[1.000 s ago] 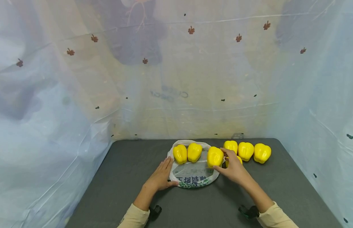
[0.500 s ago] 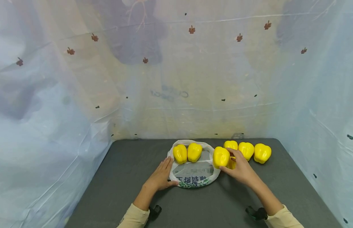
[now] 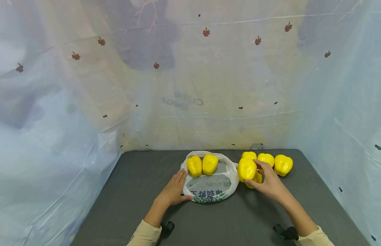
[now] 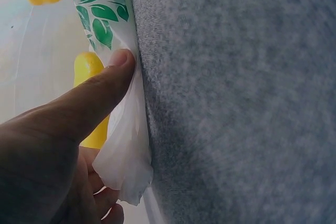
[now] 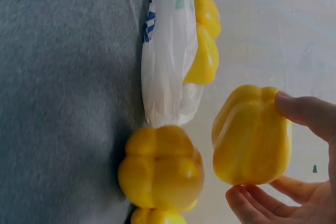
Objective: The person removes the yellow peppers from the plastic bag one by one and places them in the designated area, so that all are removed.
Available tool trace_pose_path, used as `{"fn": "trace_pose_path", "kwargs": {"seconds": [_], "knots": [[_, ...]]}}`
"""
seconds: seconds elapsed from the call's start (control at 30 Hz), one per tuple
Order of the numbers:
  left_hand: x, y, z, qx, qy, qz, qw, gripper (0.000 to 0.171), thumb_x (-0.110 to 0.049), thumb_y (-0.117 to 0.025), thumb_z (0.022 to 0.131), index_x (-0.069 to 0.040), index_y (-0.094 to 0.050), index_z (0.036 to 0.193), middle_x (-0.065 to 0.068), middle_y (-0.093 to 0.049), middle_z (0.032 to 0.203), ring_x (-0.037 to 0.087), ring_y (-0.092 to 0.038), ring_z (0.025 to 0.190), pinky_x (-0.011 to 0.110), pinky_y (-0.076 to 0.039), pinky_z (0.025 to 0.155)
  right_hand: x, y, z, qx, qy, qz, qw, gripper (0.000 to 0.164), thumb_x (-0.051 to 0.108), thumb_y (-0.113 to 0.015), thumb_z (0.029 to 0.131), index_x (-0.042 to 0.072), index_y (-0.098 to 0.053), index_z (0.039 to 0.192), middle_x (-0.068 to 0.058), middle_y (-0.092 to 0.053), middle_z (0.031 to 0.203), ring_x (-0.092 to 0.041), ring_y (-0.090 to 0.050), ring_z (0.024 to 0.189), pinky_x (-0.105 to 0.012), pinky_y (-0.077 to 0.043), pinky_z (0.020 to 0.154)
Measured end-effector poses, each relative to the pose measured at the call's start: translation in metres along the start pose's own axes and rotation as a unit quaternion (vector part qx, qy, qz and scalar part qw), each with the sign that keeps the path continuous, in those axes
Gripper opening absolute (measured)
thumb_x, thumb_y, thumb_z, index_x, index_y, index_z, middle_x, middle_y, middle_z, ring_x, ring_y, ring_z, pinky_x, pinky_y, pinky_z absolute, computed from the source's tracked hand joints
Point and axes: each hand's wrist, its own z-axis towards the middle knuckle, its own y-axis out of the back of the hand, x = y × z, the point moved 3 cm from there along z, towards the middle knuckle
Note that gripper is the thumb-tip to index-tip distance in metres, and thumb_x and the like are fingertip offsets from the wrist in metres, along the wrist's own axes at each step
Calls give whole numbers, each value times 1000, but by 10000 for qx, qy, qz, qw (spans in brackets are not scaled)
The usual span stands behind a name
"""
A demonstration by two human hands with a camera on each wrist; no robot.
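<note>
Right hand point(image 3: 270, 184) pinches a yellow pepper point(image 3: 247, 169) just right of the white plastic bag point(image 3: 206, 195); left hand point(image 3: 172, 191) rests at the bag's left edge.
From the head, the held pepper overlaps a loose pepper point(image 3: 256, 179) and seems to touch it; the right wrist view shows a gap between the two, with the thumb point(image 5: 304, 111) on one side of the held pepper and the fingers on the other. Only the head view shows the whole row of three loose peppers point(image 3: 283, 165) on the dark table point(image 3: 141, 212), and the two peppers point(image 3: 210, 164) inside the bag from above. The left hand's straight fingers and thumb are spread wide; its own wrist view adds the thumb pressing the plastic near printed green leaves point(image 4: 103, 13).
</note>
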Motion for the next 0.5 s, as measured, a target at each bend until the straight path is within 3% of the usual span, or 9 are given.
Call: {"fn": "trace_pose_path", "kwargs": {"seconds": [0.5], "knots": [[0, 0, 0, -6, -17, -91, 10000, 115, -50, -84, 93, 3, -17, 170, 20, -12, 179, 36, -15, 165, 52, -18, 134, -10, 18, -13, -91, 103, -152, 9998, 88, 21, -91, 90, -10, -41, 155, -30, -51, 145, -49, -60, 127, -59, -54, 104]]}}
